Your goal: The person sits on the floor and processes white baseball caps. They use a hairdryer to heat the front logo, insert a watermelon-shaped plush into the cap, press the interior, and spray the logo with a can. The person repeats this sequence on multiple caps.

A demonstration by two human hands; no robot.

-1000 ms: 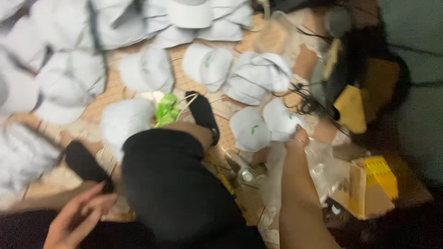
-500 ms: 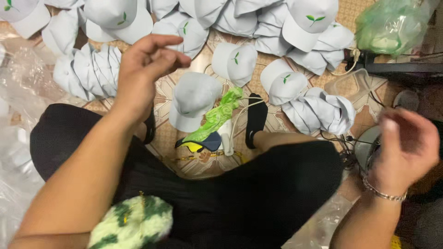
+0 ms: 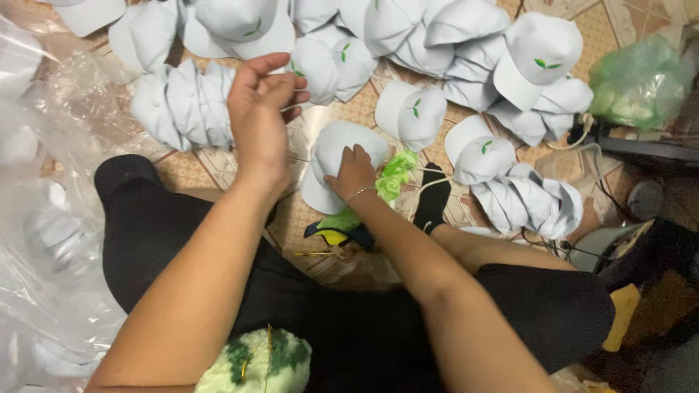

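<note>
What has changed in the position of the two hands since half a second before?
The right hand moved in from the right edge and now rests on the white cap in front. The left hand stayed raised, fingers pinched together. The caps on the floor lie as before.

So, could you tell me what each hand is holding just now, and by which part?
The right hand rests on the crown of a white cap on the floor, pressing rather than clearly gripping. The left hand is raised with fingers pinched; whether it holds anything cannot be told.
</note>
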